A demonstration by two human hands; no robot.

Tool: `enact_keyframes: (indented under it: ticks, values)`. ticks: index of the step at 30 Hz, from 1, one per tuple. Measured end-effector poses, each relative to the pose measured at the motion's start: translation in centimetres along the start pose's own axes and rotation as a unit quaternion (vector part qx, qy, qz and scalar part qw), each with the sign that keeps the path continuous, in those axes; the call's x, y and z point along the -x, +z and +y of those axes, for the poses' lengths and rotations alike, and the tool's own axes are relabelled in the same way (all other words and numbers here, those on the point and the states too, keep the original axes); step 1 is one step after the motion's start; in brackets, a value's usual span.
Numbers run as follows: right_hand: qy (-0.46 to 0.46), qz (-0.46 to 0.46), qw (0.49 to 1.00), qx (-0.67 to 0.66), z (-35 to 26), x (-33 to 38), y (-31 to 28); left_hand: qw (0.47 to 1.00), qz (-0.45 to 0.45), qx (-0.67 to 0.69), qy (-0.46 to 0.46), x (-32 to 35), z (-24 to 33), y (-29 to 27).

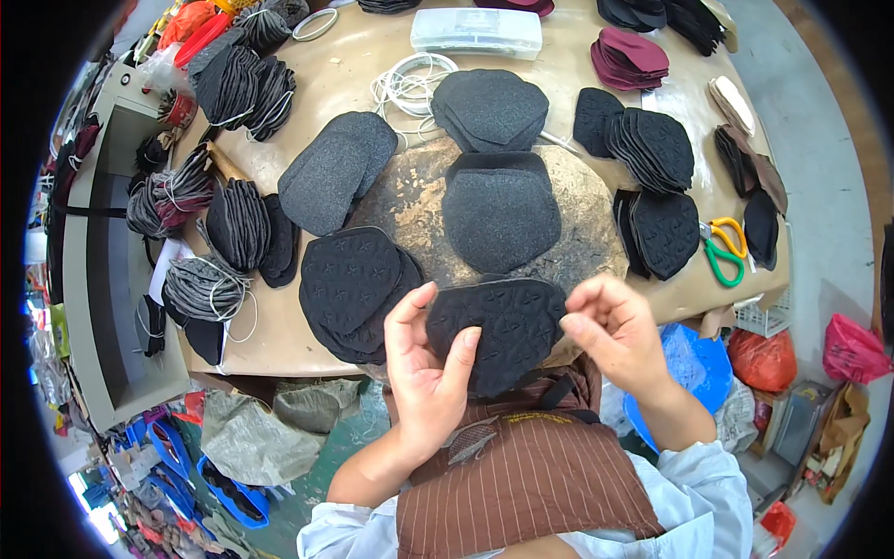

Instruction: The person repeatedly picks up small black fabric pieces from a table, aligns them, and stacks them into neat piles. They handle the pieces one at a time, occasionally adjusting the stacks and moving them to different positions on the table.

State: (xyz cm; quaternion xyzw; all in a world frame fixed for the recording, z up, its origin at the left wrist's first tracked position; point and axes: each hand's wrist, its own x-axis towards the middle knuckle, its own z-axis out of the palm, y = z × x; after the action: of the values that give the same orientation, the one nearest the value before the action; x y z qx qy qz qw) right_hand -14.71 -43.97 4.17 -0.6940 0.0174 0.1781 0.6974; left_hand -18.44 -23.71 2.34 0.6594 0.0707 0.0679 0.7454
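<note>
A black fabric pad (pixel 496 331) with a quilted pattern of small stitched marks is held up near the table's front edge. My left hand (pixel 430 359) grips its left side, thumb on the front face and fingers behind. At the pad's upper right edge, my right hand (pixel 615 331) has thumb and fingertips closed together in a pinch. Just beyond lies a stack of plain dark grey pads (pixel 503 219), with another grey stack (pixel 491 107) farther back. Left of my left hand sits a pile of quilted black pads (pixel 354 289).
A round worn board (pixel 591 210) lies under the grey stacks. Yellow-and-green-handled scissors (pixel 725 252) rest at the table's right, beside quilted stacks (pixel 663 233). White cord (pixel 410 84) and a clear plastic box (pixel 476 33) are at the back. Tied bundles (pixel 207 284) stand left.
</note>
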Motion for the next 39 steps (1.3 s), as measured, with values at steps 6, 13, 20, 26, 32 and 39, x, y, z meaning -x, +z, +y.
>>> enact_keyframes:
  ticks: [6, 13, 20, 26, 32, 39]
  values:
    - [0.056, -0.004, 0.986, 0.159, 1.6, 0.6, -2.0, 0.829, -0.014, -0.507, 0.235, 1.7, -1.0, 0.2]
    - [0.099, -0.057, 0.972, 0.206, 1.3, 0.4, -0.7, 0.864, -0.157, -0.423, 0.224, 1.6, -3.2, 1.0]
    - [0.198, -0.063, 0.969, 0.131, 0.9, -0.3, 0.2, 0.873, -0.110, -0.415, 0.234, 1.1, -3.4, 1.5]
    - [0.224, -0.080, 0.959, 0.154, -0.3, -1.5, 1.4, 0.876, -0.124, -0.406, 0.231, 0.9, -3.6, 1.1]
    - [0.240, -0.100, 0.955, 0.141, 0.5, -2.2, 0.7, 0.826, -0.248, -0.468, 0.193, 1.4, -2.3, 0.9]
    - [0.242, -0.129, 0.954, 0.121, 0.2, -2.6, 0.1, 0.797, -0.242, -0.508, 0.218, 1.3, -3.6, 0.4]
